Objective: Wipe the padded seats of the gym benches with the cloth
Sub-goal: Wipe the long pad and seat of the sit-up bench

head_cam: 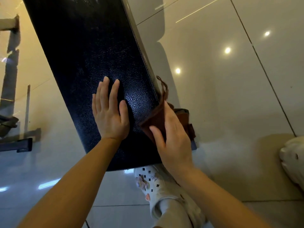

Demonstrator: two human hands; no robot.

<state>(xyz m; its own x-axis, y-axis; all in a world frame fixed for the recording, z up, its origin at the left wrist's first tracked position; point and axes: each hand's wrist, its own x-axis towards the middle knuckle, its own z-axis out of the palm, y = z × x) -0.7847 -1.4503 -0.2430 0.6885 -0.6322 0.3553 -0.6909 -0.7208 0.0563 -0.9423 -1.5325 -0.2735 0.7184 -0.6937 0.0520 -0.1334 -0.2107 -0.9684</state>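
A long black padded bench seat (92, 51) with a pebbled leather surface runs from the top left down to the middle. My left hand (109, 111) lies flat on its near end with straight fingers. My right hand (172, 140) presses a brown cloth (154, 117) against the seat's right edge, fingers straight over it. Part of the cloth hangs off the edge, with a thin loop sticking up. Most of the cloth is hidden under my hand.
Glossy pale floor tiles (230, 96) surround the bench and reflect ceiling lights. A dark metal frame (16, 143) stands at the left. My foot in a white clog (151, 183) is just below the seat's near end. A white bundle (294, 158) sits at the right edge.
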